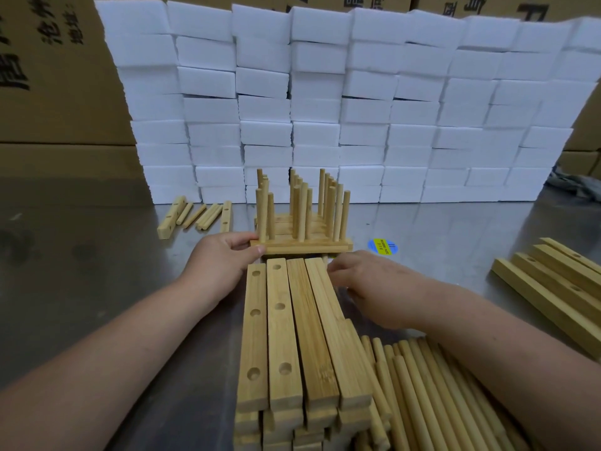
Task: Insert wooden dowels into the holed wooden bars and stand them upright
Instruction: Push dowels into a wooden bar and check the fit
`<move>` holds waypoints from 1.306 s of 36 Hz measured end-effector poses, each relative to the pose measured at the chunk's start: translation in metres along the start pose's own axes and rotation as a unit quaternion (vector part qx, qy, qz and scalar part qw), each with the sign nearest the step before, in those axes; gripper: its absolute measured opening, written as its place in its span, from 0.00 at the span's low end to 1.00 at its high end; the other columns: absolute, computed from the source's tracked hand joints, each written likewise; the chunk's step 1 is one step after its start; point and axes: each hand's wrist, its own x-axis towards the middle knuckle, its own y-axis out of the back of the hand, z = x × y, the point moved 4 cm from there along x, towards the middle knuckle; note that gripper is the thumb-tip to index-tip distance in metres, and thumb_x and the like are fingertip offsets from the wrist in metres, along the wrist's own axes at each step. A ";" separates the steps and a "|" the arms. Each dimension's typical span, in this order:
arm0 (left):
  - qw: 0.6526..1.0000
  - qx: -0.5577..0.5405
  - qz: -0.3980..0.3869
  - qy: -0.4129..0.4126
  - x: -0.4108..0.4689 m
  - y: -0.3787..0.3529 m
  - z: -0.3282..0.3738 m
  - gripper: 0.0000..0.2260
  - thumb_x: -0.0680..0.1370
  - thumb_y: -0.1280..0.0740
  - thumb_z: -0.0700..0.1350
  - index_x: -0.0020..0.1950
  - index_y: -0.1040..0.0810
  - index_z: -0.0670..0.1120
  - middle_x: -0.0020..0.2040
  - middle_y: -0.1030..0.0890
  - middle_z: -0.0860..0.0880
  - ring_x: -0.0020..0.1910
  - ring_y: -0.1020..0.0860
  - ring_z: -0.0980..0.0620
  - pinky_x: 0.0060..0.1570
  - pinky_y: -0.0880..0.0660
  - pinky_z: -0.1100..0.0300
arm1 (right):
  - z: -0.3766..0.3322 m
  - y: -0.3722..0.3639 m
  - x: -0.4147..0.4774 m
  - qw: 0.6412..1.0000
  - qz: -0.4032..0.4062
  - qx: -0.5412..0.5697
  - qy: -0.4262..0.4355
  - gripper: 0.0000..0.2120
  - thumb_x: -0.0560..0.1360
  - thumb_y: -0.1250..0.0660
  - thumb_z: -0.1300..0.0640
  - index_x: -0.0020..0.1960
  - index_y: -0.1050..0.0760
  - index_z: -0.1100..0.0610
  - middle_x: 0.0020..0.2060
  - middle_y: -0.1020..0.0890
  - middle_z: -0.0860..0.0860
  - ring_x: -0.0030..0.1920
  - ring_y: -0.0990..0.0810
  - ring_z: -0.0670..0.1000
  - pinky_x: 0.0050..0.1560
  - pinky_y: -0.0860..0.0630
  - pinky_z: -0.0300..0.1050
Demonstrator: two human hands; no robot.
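Left hand (227,258) pinches the left end of the front bar (302,246), with the thumb on its near face and the fingers curled over the top. This front bar lies across the metal table (97,255), just behind the stack of holed bars (286,320), and its upright dowels (300,209) stand straight in it. Behind it more finished bars (292,222) stand in rows, also with dowels pointing up. My right hand (364,281) lies palm down at the right side of the stack, and its fingertips (333,268) touch the edge of the top bar on the right; I cannot tell whether they grip it or only rest on it. The two left bars on top of the stack show their round holes, and the two right ones show a plain face. Under my right forearm is a heap of loose dowels (422,385). At the far right lies another pile of bars (553,281), well apart from my hands. Near the far left lie a few spare bars and dowels (195,216). A blue and yellow sticker (383,246) is on the table near the right end of the front bar. A wall of white foam blocks (325,92) stands behind, and cardboard boxes (48,76) behind that.
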 end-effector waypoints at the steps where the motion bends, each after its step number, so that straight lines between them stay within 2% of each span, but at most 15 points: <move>1: 1.000 -0.001 0.002 -0.003 0.000 0.000 0.000 0.12 0.74 0.30 0.44 0.57 0.21 0.50 0.42 0.21 0.58 0.44 0.24 0.63 0.41 0.32 0.68 | 0.000 -0.001 0.000 1.000 -0.002 -0.003 0.001 0.20 0.76 0.42 0.64 0.66 0.30 0.51 0.64 0.30 0.48 0.63 0.34 0.50 0.63 0.36 0.45; 6: 1.000 0.005 -0.002 -0.001 0.001 -0.001 0.000 0.13 0.74 0.30 0.43 0.58 0.21 0.49 0.44 0.20 0.55 0.45 0.23 0.61 0.44 0.29 0.65 | -0.003 -0.001 0.001 0.999 -0.002 0.028 0.016 0.19 0.77 0.42 0.63 0.65 0.29 0.49 0.70 0.36 0.44 0.69 0.38 0.46 0.68 0.39 0.43; 9: 1.000 0.004 -0.006 0.005 0.001 -0.001 0.000 0.14 0.74 0.30 0.43 0.59 0.21 0.48 0.49 0.19 0.51 0.47 0.22 0.58 0.50 0.29 0.61 | 0.000 -0.001 0.000 0.998 -0.008 0.055 -0.026 0.16 0.76 0.42 0.62 0.60 0.28 0.48 0.61 0.28 0.45 0.62 0.29 0.49 0.60 0.31 0.45; 14: 1.000 0.008 -0.004 -0.002 0.002 -0.002 -0.002 0.13 0.74 0.31 0.43 0.59 0.21 0.48 0.39 0.22 0.60 0.39 0.24 0.65 0.36 0.33 0.70 | 0.002 0.005 0.000 0.999 0.017 0.010 -0.027 0.13 0.78 0.42 0.56 0.61 0.26 0.49 0.61 0.27 0.47 0.62 0.32 0.49 0.60 0.35 0.42; 18: 1.000 0.009 0.002 -0.003 0.003 -0.002 -0.003 0.13 0.74 0.30 0.43 0.58 0.21 0.48 0.39 0.22 0.60 0.40 0.24 0.65 0.37 0.32 0.69 | -0.003 0.005 -0.001 1.000 0.015 -0.005 0.010 0.13 0.78 0.41 0.56 0.59 0.24 0.49 0.67 0.32 0.46 0.67 0.37 0.48 0.63 0.39 0.41; 21: 1.000 0.018 0.007 -0.001 0.003 -0.001 -0.005 0.14 0.74 0.30 0.44 0.59 0.21 0.49 0.41 0.22 0.59 0.43 0.23 0.61 0.45 0.29 0.64 | -0.003 0.006 -0.001 1.000 0.006 0.014 -0.007 0.10 0.77 0.41 0.57 0.55 0.23 0.50 0.59 0.27 0.47 0.62 0.31 0.49 0.58 0.34 0.41; 23: 0.999 0.036 0.010 -0.008 0.004 -0.001 -0.006 0.14 0.74 0.30 0.44 0.59 0.21 0.49 0.41 0.22 0.59 0.44 0.23 0.61 0.46 0.29 0.64 | -0.001 0.007 -0.001 1.000 0.001 0.019 -0.023 0.11 0.78 0.42 0.56 0.55 0.24 0.50 0.56 0.26 0.47 0.59 0.30 0.49 0.53 0.34 0.40; 26: 0.997 0.072 0.013 -0.026 0.006 -0.001 -0.006 0.13 0.75 0.31 0.44 0.59 0.21 0.49 0.40 0.22 0.61 0.42 0.24 0.63 0.43 0.30 0.65 | 0.001 0.007 -0.002 0.999 -0.002 0.016 -0.037 0.12 0.78 0.43 0.56 0.57 0.24 0.48 0.57 0.26 0.47 0.59 0.31 0.48 0.53 0.34 0.41; 29: 0.991 0.127 0.004 -0.030 0.007 -0.003 -0.006 0.14 0.74 0.31 0.46 0.60 0.21 0.50 0.42 0.22 0.58 0.48 0.23 0.54 0.51 0.29 0.57 | 0.004 0.006 -0.002 0.999 0.002 0.022 -0.048 0.13 0.78 0.43 0.56 0.57 0.24 0.47 0.58 0.26 0.47 0.60 0.31 0.48 0.54 0.33 0.41; 32: 0.984 0.174 0.000 -0.035 0.009 -0.004 -0.008 0.14 0.74 0.31 0.47 0.60 0.21 0.51 0.39 0.25 0.59 0.45 0.24 0.53 0.46 0.30 0.58 | 0.010 0.003 -0.001 0.997 0.010 0.028 -0.069 0.14 0.78 0.43 0.55 0.58 0.24 0.46 0.58 0.26 0.46 0.60 0.30 0.48 0.57 0.31 0.44; 36: 0.979 0.203 -0.004 -0.030 0.015 -0.006 -0.011 0.18 0.75 0.32 0.48 0.65 0.26 0.51 0.50 0.21 0.51 0.48 0.25 0.53 0.46 0.32 0.59 | 0.017 0.000 0.000 0.995 0.019 0.019 -0.091 0.13 0.79 0.44 0.52 0.58 0.24 0.43 0.57 0.25 0.47 0.59 0.30 0.49 0.56 0.31 0.44; 40: 0.970 0.242 -0.006 -0.033 0.023 -0.009 -0.015 0.09 0.74 0.31 0.48 0.54 0.21 0.54 0.42 0.22 0.57 0.40 0.25 0.57 0.35 0.35 0.61 | 0.020 0.000 0.000 0.994 0.024 0.000 -0.102 0.13 0.78 0.44 0.51 0.57 0.23 0.43 0.56 0.25 0.48 0.59 0.30 0.50 0.54 0.33 0.44; 42: 0.964 0.263 -0.024 -0.018 0.029 -0.011 -0.016 0.08 0.74 0.31 0.47 0.53 0.21 0.53 0.38 0.26 0.59 0.38 0.27 0.57 0.33 0.36 0.62 | 0.021 0.001 0.000 0.994 0.025 -0.010 -0.110 0.14 0.78 0.44 0.51 0.57 0.23 0.44 0.56 0.25 0.48 0.58 0.29 0.50 0.53 0.33 0.44; 44: 0.956 0.290 -0.039 -0.006 0.034 -0.013 -0.015 0.11 0.74 0.31 0.47 0.56 0.22 0.51 0.37 0.29 0.60 0.38 0.28 0.56 0.34 0.36 0.61 | 0.022 0.001 0.000 0.992 0.022 -0.019 -0.119 0.14 0.79 0.45 0.50 0.58 0.24 0.43 0.57 0.25 0.49 0.59 0.30 0.51 0.54 0.33 0.45; 47: 0.943 0.327 -0.060 0.018 0.039 -0.017 -0.011 0.12 0.76 0.34 0.47 0.59 0.24 0.49 0.41 0.27 0.56 0.44 0.27 0.52 0.43 0.34 0.60 | 0.021 0.001 0.000 0.991 0.019 -0.021 -0.127 0.15 0.79 0.46 0.50 0.59 0.24 0.43 0.58 0.26 0.49 0.60 0.31 0.52 0.56 0.33 0.47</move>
